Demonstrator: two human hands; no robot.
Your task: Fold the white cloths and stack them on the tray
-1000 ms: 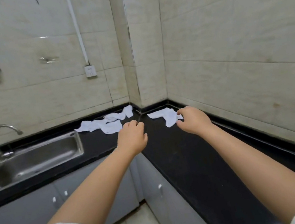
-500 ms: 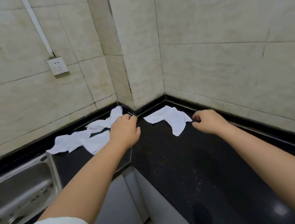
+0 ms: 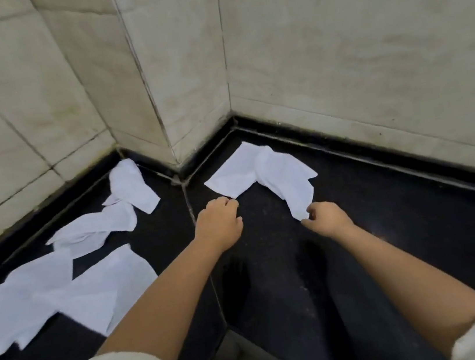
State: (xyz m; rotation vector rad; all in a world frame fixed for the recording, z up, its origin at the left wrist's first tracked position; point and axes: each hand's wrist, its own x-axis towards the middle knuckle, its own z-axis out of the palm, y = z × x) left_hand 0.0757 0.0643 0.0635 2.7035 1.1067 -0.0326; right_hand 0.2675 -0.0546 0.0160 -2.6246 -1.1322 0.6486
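A: Head view. I am reaching both hands toward the cloth [image 3: 262, 173] lying crumpled in the counter [image 3: 390, 234] corner, just below the tiled wall [image 3: 350, 57]. My left hand [image 3: 218, 225] is curling loosely, knuckles up, fingertips touching the cloth's near-left corner; whether it is pinching yet I cannot tell. My right hand [image 3: 325, 217] is closing thumb and forefinger on the cloth's lower tip.

B: Which step is that?

A: In my judgement, picking up the first cloth; nothing is folded yet. No tray is showing in this view.

B: And the next move?

A: It is calling for a firm pinch at both corners, then lifting and spreading the cloth flat before folding.

B: Materials?

A: The cloth is looking thin, soft and creased, one half flat, the other bunching into a ridge. The counter is glossy black stone, mirroring my arms. More cloths [image 3: 70, 279] are lying rumpled and overlapping at left, well apart from my hands.
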